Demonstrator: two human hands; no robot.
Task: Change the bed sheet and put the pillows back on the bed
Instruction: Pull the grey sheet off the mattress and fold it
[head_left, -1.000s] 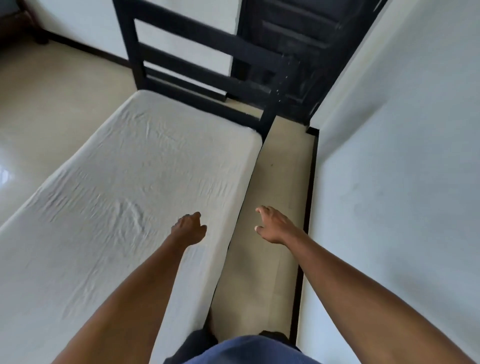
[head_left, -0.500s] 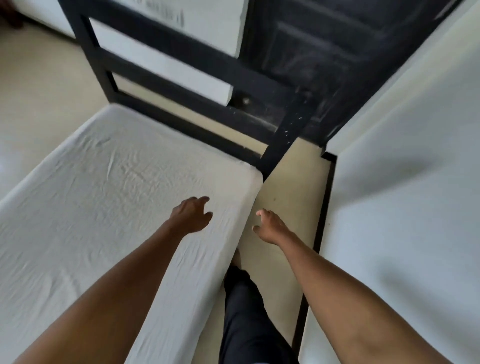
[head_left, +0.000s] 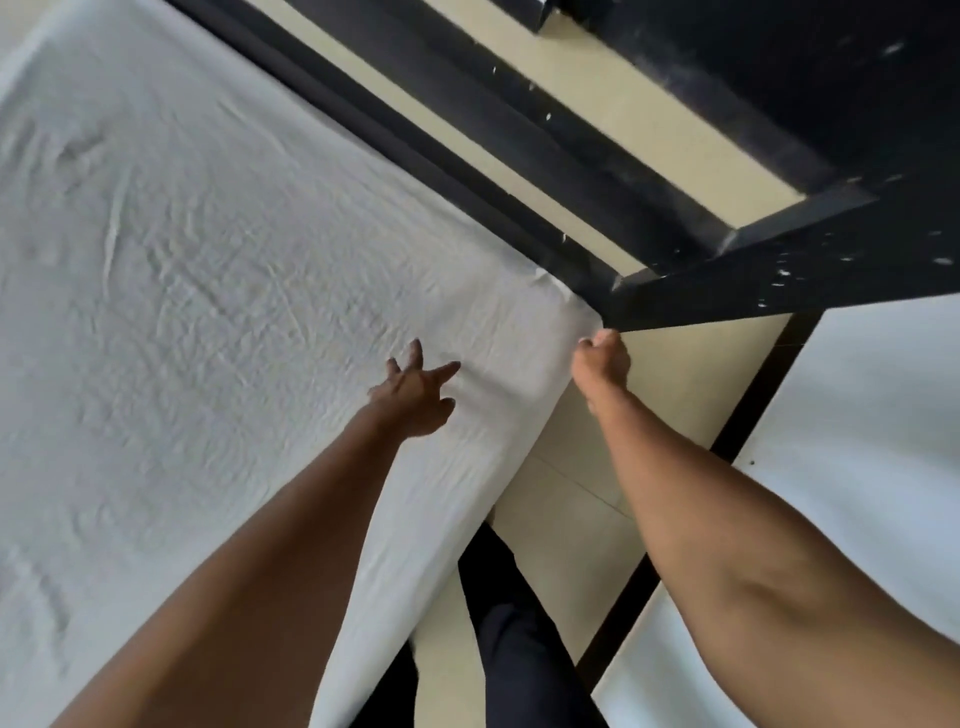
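Note:
A wrinkled white bed sheet (head_left: 208, 291) covers the mattress, which fills the left of the view. My left hand (head_left: 415, 395) hovers over the sheet near the mattress's far right corner, fingers spread, holding nothing. My right hand (head_left: 602, 364) is at that corner's side, fingers curled against the sheet's edge just below the black bed frame (head_left: 519, 156). Whether it grips the cloth is hidden. No pillows are in view.
The black frame's corner post (head_left: 753, 280) stands right above the mattress corner. A narrow strip of beige floor (head_left: 675, 395) runs between the bed and the white wall (head_left: 872, 467) with its black skirting. My dark trouser leg (head_left: 509, 623) stands in that gap.
I have stepped toward the head of the bed. Both hands moved forward to the mattress's far right corner, the left spreading its fingers, the right closing in on the corner's edge.

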